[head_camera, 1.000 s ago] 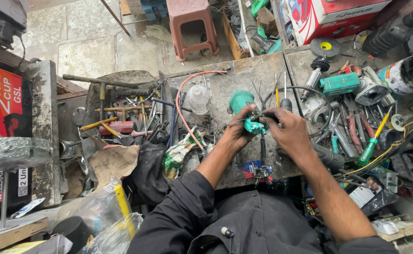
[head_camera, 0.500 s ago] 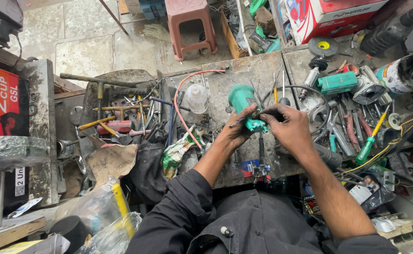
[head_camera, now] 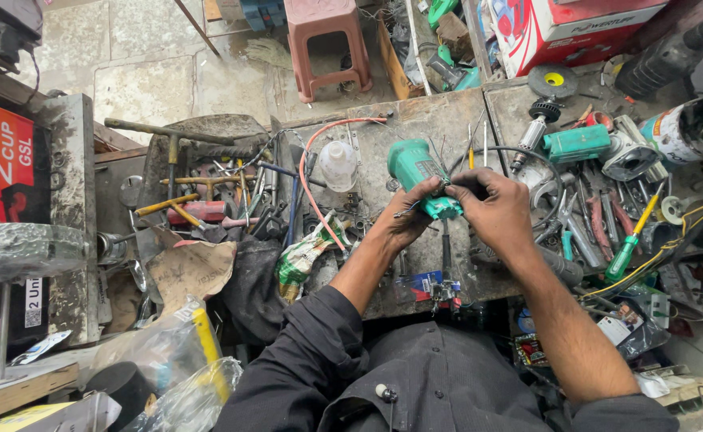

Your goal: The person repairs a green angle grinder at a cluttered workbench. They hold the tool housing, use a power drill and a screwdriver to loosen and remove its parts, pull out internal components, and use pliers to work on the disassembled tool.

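Where clutter crowds: hands (head_camera: 455, 212) (mid-bench) on green tool (head_camera: 419, 172)

A repair workshop: cluttered workbench (head_camera: 439, 120) strewn with screwdrivers (head_camera: 630, 240) and motor parts (head_camera: 537, 120).

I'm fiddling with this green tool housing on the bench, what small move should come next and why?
Probably steady the green housing with the left hand while the right hand works the thin wires at its lower end. Both hands already pinch there, above the cluttered workbench, so a firm hold likely keeps the wires from slipping.
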